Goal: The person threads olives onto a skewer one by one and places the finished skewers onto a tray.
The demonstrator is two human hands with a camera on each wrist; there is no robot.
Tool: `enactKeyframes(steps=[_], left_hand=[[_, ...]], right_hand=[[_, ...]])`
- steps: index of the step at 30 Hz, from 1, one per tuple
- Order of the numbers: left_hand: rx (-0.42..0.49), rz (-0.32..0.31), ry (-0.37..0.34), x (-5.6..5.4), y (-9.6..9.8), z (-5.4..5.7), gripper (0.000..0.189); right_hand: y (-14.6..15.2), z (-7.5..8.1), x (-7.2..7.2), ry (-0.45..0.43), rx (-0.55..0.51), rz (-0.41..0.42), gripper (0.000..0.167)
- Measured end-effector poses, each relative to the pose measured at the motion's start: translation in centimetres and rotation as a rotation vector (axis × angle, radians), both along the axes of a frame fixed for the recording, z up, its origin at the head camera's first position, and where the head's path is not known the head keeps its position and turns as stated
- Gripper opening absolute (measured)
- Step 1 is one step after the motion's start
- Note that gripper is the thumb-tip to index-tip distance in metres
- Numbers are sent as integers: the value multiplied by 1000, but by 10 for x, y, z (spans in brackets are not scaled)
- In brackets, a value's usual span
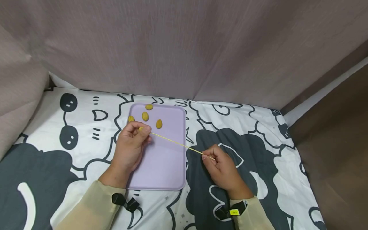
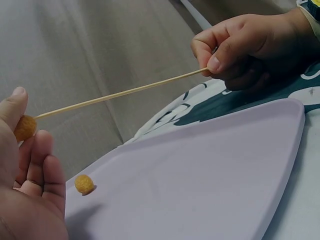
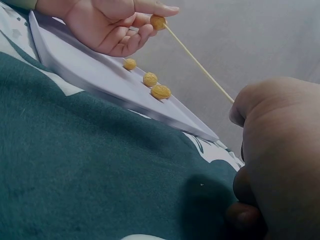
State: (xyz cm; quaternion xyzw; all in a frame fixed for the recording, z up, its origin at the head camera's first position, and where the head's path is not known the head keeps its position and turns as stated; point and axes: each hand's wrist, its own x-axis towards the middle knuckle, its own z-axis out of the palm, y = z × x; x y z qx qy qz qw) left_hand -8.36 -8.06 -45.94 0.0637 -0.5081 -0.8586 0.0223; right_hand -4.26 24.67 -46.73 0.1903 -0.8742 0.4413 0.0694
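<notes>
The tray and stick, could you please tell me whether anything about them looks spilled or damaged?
Nothing stands out: the loose yellow balls lie on the tray, and the stick between the left hand and right hand looks straight and unbroken.

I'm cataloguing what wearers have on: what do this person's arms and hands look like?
Both arms wear pale beige sleeves that end near the wrists. Small black blocks sit at the left cuff; a black wrist device at the right cuff bears a bright yellow label. The left hand and right hand are gloveless.
</notes>
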Motion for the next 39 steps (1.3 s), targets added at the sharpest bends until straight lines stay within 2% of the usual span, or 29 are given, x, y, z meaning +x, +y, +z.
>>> enactKeyframes(steps=[3, 9, 12, 20, 39], left_hand=[[-78, 25, 19, 1, 0, 1, 20], [-363, 67, 58, 7, 0, 5, 17], [-438, 63, 94, 10, 0, 7, 23], [-480, 35, 172, 14, 1, 6, 27], [-497, -28, 226, 17, 2, 5, 29]], right_hand=[[1, 0, 0, -11, -12, 3, 11], [2, 1, 0, -45, -83, 14, 10], [3, 0, 0, -60, -129, 21, 11], [7, 0, 0, -99, -203, 29, 8], [8, 1, 1, -128, -210, 35, 8]])
